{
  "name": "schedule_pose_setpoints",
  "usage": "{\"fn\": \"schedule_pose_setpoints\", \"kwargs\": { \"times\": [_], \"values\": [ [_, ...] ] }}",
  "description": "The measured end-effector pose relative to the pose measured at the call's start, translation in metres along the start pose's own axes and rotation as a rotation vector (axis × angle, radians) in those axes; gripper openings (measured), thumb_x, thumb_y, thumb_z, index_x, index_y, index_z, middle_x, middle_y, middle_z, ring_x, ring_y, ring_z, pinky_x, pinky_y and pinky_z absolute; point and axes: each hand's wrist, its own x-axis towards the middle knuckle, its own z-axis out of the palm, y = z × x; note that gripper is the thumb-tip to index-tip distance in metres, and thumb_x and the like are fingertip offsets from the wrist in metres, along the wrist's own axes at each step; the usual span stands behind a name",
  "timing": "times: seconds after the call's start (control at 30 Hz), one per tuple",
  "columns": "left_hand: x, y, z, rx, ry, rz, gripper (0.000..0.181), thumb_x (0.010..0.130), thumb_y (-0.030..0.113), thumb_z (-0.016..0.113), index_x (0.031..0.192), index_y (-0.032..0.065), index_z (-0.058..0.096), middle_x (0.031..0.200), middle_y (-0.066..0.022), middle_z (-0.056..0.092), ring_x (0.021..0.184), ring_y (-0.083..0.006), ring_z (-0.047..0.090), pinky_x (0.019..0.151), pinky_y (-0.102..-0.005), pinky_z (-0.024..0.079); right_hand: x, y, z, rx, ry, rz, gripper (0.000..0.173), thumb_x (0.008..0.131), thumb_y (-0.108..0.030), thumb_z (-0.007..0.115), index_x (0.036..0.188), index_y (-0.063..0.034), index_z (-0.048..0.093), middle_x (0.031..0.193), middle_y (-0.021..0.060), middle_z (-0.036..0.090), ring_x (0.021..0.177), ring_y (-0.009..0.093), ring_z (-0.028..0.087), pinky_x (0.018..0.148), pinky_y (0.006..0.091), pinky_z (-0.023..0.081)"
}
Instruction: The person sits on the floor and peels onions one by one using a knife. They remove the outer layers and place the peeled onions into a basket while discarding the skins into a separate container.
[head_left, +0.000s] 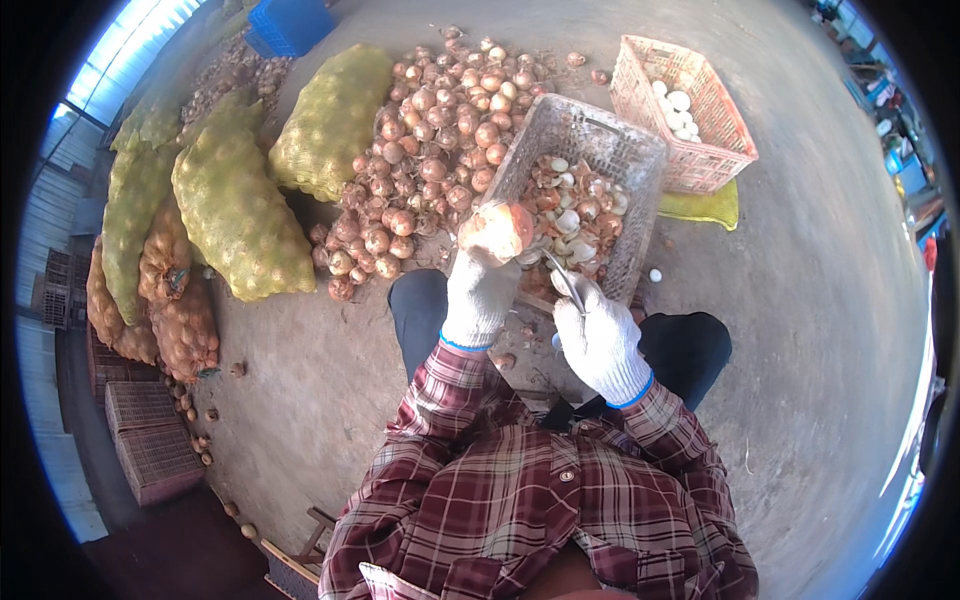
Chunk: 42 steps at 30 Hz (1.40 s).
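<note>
My left hand (484, 296), in a white knit glove, holds a large onion (495, 231) with brownish skin, brightly lit, over the near left edge of a plastic crate. Just to its right my right hand (600, 337), gloved the same way, grips a knife (568, 282) whose curved metal blade points up toward the onion. Whether the blade touches the onion cannot be told. The grey, dirty crate (643, 191) lies beyond both hands, with loose onion skins and pale trimmings (570, 221) in it. A heap of unpeeled onions (442, 127) spreads on the floor left of this crate.
A pinkish crate (709, 150) holding several peeled white onions (679, 112) stands at the back right, by a yellow-green sack (701, 206). Full green mesh sacks (236, 202) and orange net bags (184, 322) are at the left. Stacked crates (154, 442) stand lower left.
</note>
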Motion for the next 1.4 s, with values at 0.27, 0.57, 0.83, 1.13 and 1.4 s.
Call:
{"fn": "schedule_pose_setpoints", "kwargs": {
  "times": [0.27, 0.57, 0.83, 1.13, 1.4],
  "values": [
    [-0.006, 0.015, 0.005, 0.640, -0.008, 0.201, 0.097, 0.058, 0.023, 0.088, 0.137, 0.0009, 0.035, 0.125, -0.0138, 0.054, 0.115, -0.0240, 0.056, 0.097, -0.0366, 0.049, 0.010, 0.010, -0.007, -0.497, -0.066, -0.117, 0.028, 0.087, -0.021, 0.058, 0.112, -0.0076, 0.058, 0.078, 0.0087, 0.063, 0.066, 0.027, 0.064, 0.057, 0.0382, 0.052],
    [-0.016, 0.016, 0.023, 1.131, 0.006, 0.376, 0.105, 0.052, 0.035, 0.094, 0.132, -0.0037, 0.037, 0.120, -0.0161, 0.056, 0.109, -0.0245, 0.059, 0.093, -0.0360, 0.050, 0.005, 0.036, 0.009, -0.206, -0.001, -0.066, 0.022, 0.092, -0.019, 0.056, 0.107, -0.0022, 0.057, 0.069, 0.0096, 0.062, 0.053, 0.020, 0.060, 0.050, 0.0324, 0.049],
    [-0.007, -0.007, -0.013, 0.187, 0.039, -0.127, 0.066, 0.075, 0.014, 0.070, 0.132, -0.0015, 0.040, 0.123, -0.0174, 0.055, 0.114, -0.0278, 0.056, 0.099, -0.0418, 0.046, 0.024, 0.050, -0.005, 0.887, -0.451, 0.459, 0.025, 0.097, -0.017, 0.050, 0.111, 0.0009, 0.059, 0.074, 0.0093, 0.067, 0.058, 0.011, 0.062, 0.051, 0.0223, 0.049],
    [-0.006, -0.021, -0.030, 0.094, -0.006, -0.249, 0.073, 0.076, 0.026, 0.074, 0.135, -0.0014, 0.041, 0.129, -0.0135, 0.053, 0.121, -0.0274, 0.052, 0.105, -0.0423, 0.039, 0.034, 0.048, -0.002, 0.785, -0.199, 0.544, 0.029, 0.090, -0.024, 0.063, 0.105, 0.0009, 0.060, 0.072, 0.0057, 0.063, 0.053, 0.008, 0.055, 0.046, 0.0232, 0.045],
    [-0.014, -0.013, -0.008, -0.011, -0.048, -0.338, 0.084, 0.077, 0.043, 0.074, 0.139, -0.0009, 0.037, 0.134, -0.0187, 0.050, 0.125, -0.0324, 0.048, 0.106, -0.0483, 0.036, 0.050, 0.047, 0.006, 1.348, -0.014, 0.571, 0.019, 0.089, -0.015, 0.060, 0.101, -0.0006, 0.059, 0.074, 0.0038, 0.059, 0.054, 0.011, 0.056, 0.047, 0.0226, 0.046]
  ]
}}
